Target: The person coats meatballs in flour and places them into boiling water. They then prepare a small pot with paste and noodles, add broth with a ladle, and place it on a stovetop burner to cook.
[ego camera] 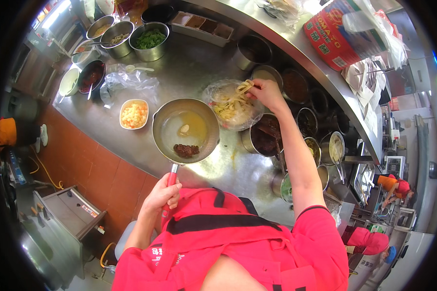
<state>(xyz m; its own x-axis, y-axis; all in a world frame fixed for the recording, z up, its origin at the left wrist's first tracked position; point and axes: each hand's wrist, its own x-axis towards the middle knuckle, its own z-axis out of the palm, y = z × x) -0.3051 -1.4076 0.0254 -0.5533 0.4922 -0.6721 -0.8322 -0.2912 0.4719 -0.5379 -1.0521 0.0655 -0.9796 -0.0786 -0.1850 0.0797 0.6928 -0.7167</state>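
Note:
My left hand (pixel 162 194) is closed around the red handle of a metal saucepan (pixel 215 140) held over the steel counter. Inside the pan are yellowish liquid (pixel 196 123), a small pale lump (pixel 184 129) and a clump of dark brown paste (pixel 185 150). To the pan's right, my right hand (pixel 265 94) pinches a few pale flat strips (pixel 244 86) in its fingertips. They are just above more such strips (pixel 227 109) in a container lined with a clear plastic bag (pixel 240 125). A white bowl of diced yellow and orange food (pixel 134 114) stands left of the pan.
Beside my right forearm is a metal pot of dark sauce (pixel 266 136). More pots line the back, one with chopped greens (pixel 150 38). A crumpled plastic bag (pixel 131 85) lies at left. A steel shelf (pixel 313 60) overhangs, bearing a large tomato paste can (pixel 335 36). Other people are at far right.

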